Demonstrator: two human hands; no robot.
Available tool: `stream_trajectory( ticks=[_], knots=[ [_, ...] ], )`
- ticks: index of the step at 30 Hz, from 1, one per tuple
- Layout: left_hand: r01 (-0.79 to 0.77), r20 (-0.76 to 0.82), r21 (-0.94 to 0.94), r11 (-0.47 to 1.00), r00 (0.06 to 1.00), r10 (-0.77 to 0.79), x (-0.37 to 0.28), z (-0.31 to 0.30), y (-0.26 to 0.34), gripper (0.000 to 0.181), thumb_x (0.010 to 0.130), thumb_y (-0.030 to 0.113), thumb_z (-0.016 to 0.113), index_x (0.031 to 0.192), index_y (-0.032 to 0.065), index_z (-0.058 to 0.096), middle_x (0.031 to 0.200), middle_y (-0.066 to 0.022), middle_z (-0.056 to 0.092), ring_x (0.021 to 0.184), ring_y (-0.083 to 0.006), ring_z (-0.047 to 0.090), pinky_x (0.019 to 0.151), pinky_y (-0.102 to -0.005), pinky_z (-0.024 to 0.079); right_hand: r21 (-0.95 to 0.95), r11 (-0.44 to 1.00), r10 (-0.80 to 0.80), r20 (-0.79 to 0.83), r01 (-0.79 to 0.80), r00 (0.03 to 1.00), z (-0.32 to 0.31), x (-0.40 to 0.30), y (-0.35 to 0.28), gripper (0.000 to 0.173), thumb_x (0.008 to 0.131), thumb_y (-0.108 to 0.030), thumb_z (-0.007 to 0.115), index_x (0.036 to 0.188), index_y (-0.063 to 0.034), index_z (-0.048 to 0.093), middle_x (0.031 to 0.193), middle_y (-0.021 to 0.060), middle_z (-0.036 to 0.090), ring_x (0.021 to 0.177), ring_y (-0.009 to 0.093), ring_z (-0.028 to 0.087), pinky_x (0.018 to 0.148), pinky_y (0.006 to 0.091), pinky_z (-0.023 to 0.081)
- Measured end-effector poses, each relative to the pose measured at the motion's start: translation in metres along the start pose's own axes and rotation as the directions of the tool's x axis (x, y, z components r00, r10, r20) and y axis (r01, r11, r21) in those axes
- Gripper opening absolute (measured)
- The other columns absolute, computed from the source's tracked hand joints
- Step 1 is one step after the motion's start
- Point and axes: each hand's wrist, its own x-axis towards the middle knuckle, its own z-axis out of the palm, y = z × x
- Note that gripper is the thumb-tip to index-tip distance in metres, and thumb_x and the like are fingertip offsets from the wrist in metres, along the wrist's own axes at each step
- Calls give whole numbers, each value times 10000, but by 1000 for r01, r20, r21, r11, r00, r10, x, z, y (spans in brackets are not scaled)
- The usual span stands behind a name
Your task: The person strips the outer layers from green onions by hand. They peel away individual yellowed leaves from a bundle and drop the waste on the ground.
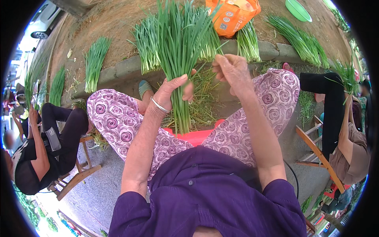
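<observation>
My left hand [170, 91] is wrapped around a thick bunch of garlic chives [180, 59], thumb across the front. The pale cut ends point down between my knees and the green leaves fan upward. A silver bangle is on that wrist. To the right of the bunch, my right hand [232, 71] is raised with its fingers curled; whether anything thin is pinched in them cannot be made out. Loose trimmings of chives [204, 94] lie in a heap on the ground below both hands. Part of a red plastic stool [197, 137] shows between my thighs.
Bundled chives [148, 44] lean along the stone curb [125, 69], with another bundle [97, 63] at left. An orange bag [232, 17] stands behind the curb; a green basin [298, 10] lies farther right. Seated people flank me on wooden chairs [78, 174], each holding chives.
</observation>
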Motion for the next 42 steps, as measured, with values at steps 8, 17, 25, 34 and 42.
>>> stream_trajectory(
  ticks=[8,17,25,34,42],
  knots=[
    [-11,35,-31,999,999,12,1,-3,-1,494,920,317,561,1261,-21,444,644,-17,472,509,-116,422,548,-285,402,379,921,14,201,-91,980,16,-7,1,271,874,-229,619,970,21,664,808,78,669,607,109,621,509,229,504],
    [34,39,19,999,999,-35,2,-3,-2,460,922,314,568,1208,-37,487,652,-19,493,514,-111,439,536,-276,392,327,945,-33,155,-20,987,14,-3,4,201,897,-188,608,959,-9,678,794,36,671,579,74,601,506,201,474],
    [84,32,160,984,995,-90,4,-4,-8,398,906,280,607,1125,-45,536,598,-23,496,509,-120,457,502,-261,376,419,880,-208,-81,222,975,9,0,-6,190,896,-172,603,893,0,684,728,46,650,551,85,583,495,218,458],
    [135,13,305,943,989,-146,5,2,-19,304,872,230,672,1025,-26,611,616,-25,539,513,-102,487,482,-238,375,301,941,-116,-139,154,983,5,2,-6,212,883,-158,613,883,47,667,663,65,629,476,85,565,409,216,449],
    [130,65,397,909,983,-169,4,5,-20,250,871,221,674,988,10,608,595,-10,522,506,-96,485,479,-241,383,390,919,32,-204,51,978,0,8,-3,196,853,-147,660,810,44,638,619,65,598,400,86,485,360,232,378]
  ],
)
